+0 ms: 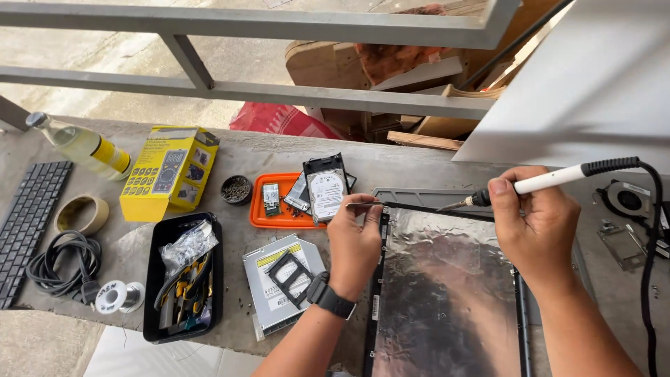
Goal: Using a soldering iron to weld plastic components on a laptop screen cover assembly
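Concrete bench (pixel 419 171), orange tray (pixel 259 218) nearby; hands gripping tweezers (pixel 363 204) and soldering iron (pixel 551 179).

On my left I see a black keyboard (pixel 28 223) at the edge of the concrete bench (pixel 419 171), with a roll of tape (pixel 82 213) just beside it and a coiled black cable (pixel 63 264) below. A clear bottle (pixel 80 145) lies tilted near a yellow box (pixel 169 172). A solder spool (pixel 112 297) sits next to a black tray (pixel 183 278) full of hand tools and a plastic bag. I make out a small round tin (pixel 236 189), an orange tray (pixel 279 202) bearing a hard drive (pixel 326 187), an optical drive (pixel 279 283), and a cooling fan (pixel 627 200) far right.
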